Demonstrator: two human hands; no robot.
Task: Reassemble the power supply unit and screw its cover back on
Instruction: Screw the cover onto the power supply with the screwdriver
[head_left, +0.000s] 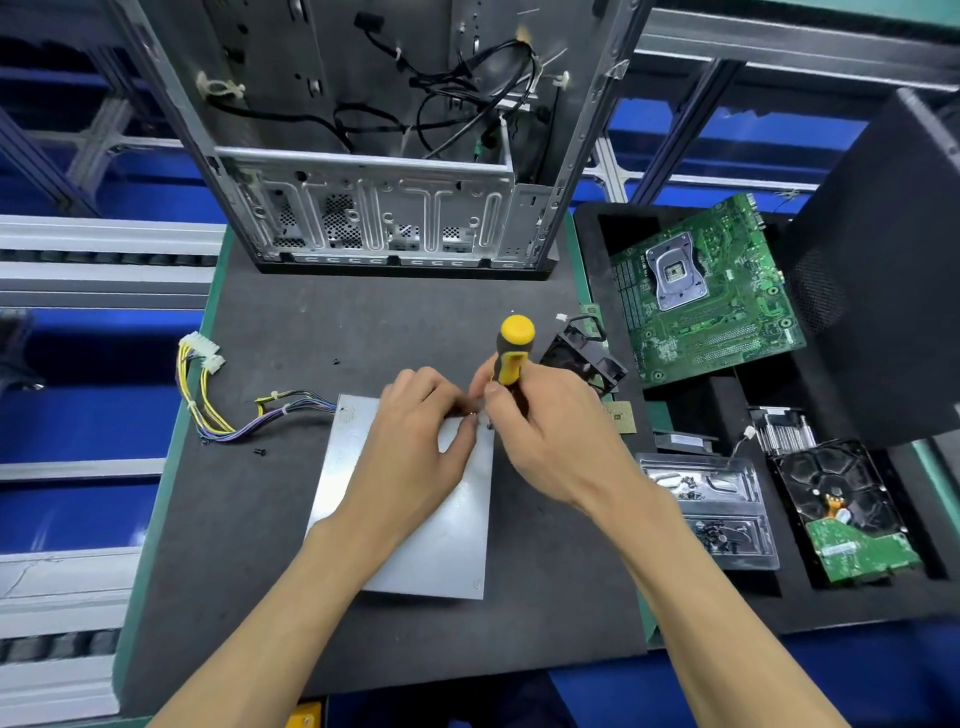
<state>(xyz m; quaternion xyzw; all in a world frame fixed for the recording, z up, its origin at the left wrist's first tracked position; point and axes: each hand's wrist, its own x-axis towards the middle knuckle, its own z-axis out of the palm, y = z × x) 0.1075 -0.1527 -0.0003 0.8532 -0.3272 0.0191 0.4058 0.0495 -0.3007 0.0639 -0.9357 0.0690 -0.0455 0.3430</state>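
Head view: my right hand (530, 426) grips the screwdriver (511, 353) upright over the power supply unit (447, 535), cover on. My left hand (421, 431) pinches at the tip; loose screws (260, 452) lie well left, so fastening looks unfinished

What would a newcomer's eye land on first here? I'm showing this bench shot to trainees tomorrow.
Likely the yellow-and-black screwdriver, gripped upright by the right hand at the far right corner of the grey power supply cover, mid-mat, with the left hand resting on the cover beside it. Next, the green motherboard in the foam tray to the right and the stripped computer case standing behind.
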